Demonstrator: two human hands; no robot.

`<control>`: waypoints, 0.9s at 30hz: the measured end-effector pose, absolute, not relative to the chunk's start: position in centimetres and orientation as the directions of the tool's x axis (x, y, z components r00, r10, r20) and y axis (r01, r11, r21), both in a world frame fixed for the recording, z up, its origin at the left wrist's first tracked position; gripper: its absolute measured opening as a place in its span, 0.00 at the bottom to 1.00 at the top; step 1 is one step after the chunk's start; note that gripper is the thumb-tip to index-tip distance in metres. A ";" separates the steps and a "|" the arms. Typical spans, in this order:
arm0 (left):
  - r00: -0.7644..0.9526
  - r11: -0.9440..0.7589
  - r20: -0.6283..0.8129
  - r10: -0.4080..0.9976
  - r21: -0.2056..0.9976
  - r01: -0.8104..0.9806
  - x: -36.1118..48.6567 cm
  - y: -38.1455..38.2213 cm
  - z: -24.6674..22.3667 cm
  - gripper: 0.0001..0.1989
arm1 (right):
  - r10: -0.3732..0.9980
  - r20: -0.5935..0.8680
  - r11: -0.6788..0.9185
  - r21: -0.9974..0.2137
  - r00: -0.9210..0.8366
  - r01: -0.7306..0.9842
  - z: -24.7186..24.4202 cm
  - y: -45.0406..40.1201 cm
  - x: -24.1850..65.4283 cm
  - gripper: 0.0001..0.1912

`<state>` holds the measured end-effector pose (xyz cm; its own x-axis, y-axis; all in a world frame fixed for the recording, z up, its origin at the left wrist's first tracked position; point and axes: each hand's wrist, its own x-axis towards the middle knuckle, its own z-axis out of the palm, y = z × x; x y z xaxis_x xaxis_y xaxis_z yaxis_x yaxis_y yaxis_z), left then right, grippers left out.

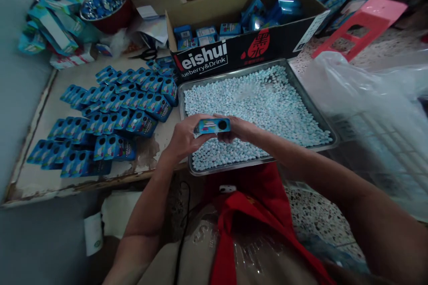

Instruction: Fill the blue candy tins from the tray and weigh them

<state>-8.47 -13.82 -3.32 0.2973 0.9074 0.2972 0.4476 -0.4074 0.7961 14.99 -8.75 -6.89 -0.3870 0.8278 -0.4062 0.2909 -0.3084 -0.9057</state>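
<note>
Holding step, seemingly: my left hand (182, 137) and right hand (238, 128) clamp a box (211, 125) over the tray (304, 90), calling for steady grip next.

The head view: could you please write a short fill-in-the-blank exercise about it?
1. The left hand and right hand hold a small ____ box over a metal tray.
2. Rows of similar boxes are on the person's ____ side.
3. The scissors have ____ handles.

Missing words: blue; left; black.

The black carton (239, 55) reads "eishui" and "lueberry&Drink".
</note>
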 end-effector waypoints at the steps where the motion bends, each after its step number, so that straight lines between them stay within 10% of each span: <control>1: 0.207 -0.331 0.264 0.942 0.828 0.453 -9.1 -14.6 -3.4 0.29 | 0.860 -0.357 -0.194 -0.890 -0.365 0.413 -7.0 -8.4 15.7 0.34; 5: -0.287 -0.118 0.260 0.922 0.895 0.431 -11.2 -15.8 -4.0 0.29 | 0.907 0.091 0.377 -0.613 -0.412 0.695 -7.7 -2.6 18.0 0.18; 9: -0.448 -0.127 0.311 0.838 0.910 0.395 -10.5 -14.2 -4.3 0.29 | 0.728 0.123 0.626 -0.521 -0.674 0.580 -9.0 3.2 14.5 0.18; 17: -0.449 -0.146 0.137 0.883 0.989 0.016 -8.0 -8.3 -8.8 0.34 | 0.687 0.079 0.664 -0.472 -0.723 0.579 -9.0 -1.1 15.4 0.20; 22: -0.426 -0.149 0.117 0.897 0.988 -0.041 -5.7 -5.6 -10.8 0.35 | 0.965 0.180 0.254 -0.493 -0.188 0.832 -8.5 -6.6 31.2 0.23; 27: -0.439 -0.183 0.144 0.887 0.982 -0.046 -5.7 -4.8 -11.6 0.32 | 0.980 0.049 0.196 -0.375 -0.192 0.906 -10.0 -10.7 38.3 0.23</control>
<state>-5.73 -4.81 -11.62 -0.4386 0.8870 0.1442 -0.0461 -0.1825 0.9821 38.32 -10.70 -10.04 -0.1917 0.9803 0.0485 0.9062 0.1957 -0.3749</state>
